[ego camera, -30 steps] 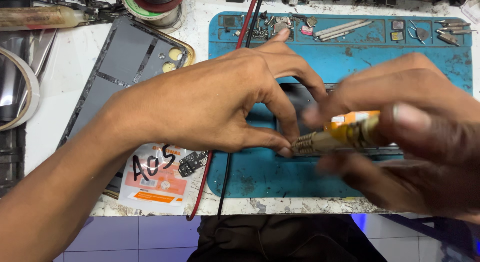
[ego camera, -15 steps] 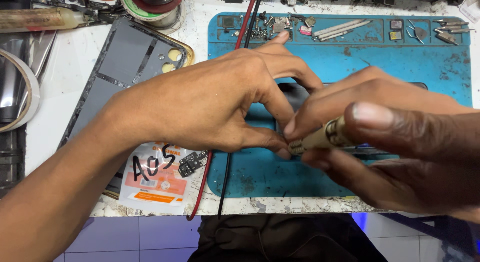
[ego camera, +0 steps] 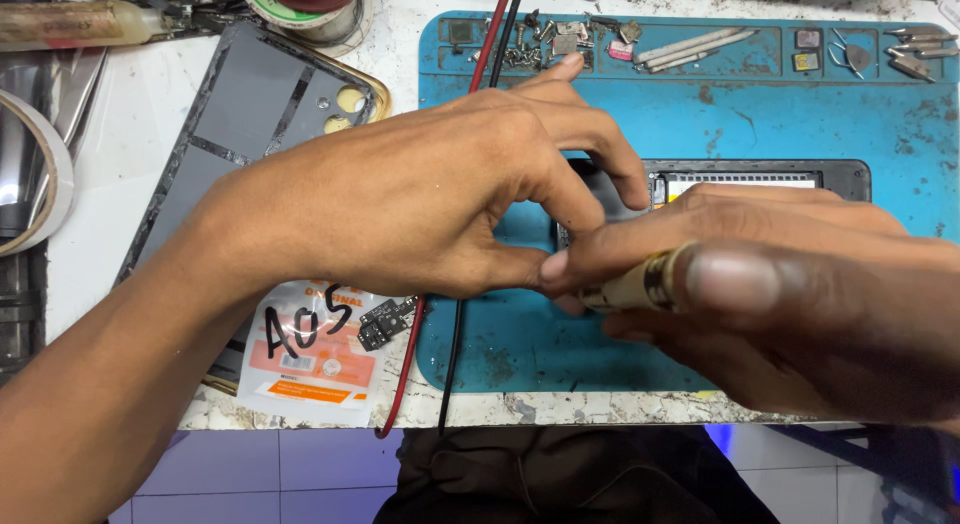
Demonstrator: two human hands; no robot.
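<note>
Nearest to the person, the right hand (ego camera: 800, 304) was closed around a thin yellowish tool (ego camera: 640, 284), with the thumb lying along it. The tip of the tool was hidden between the two hands, so I could not tell what it touched. Just beside it, the left hand (ego camera: 420, 199) came in from the front left corner of the table (ego camera: 130, 134). Its thumb and bent fingers were pinched down at the near end of a dark phone (ego camera: 760, 176), but I could not tell whether they really gripped something there.

The phone lay on a blue mat (ego camera: 800, 104), about in its middle, mostly covered by the hands. At the front edge of the table, left of the mat, lay a white and orange packet (ego camera: 315, 354) with a small black part (ego camera: 385, 322) on it. A red wire (ego camera: 405, 369) and a black wire (ego camera: 450, 354) ran over the left edge of the mat to the front edge.

Farther away, a grey back cover (ego camera: 260, 104) lay left of the mat. Screws (ego camera: 530, 44) and small metal parts filled the trays at the far edge of the mat. A solder reel (ego camera: 305, 4) stood at the far edge of the table, and a tape roll (ego camera: 45, 184) was at the left edge.
</note>
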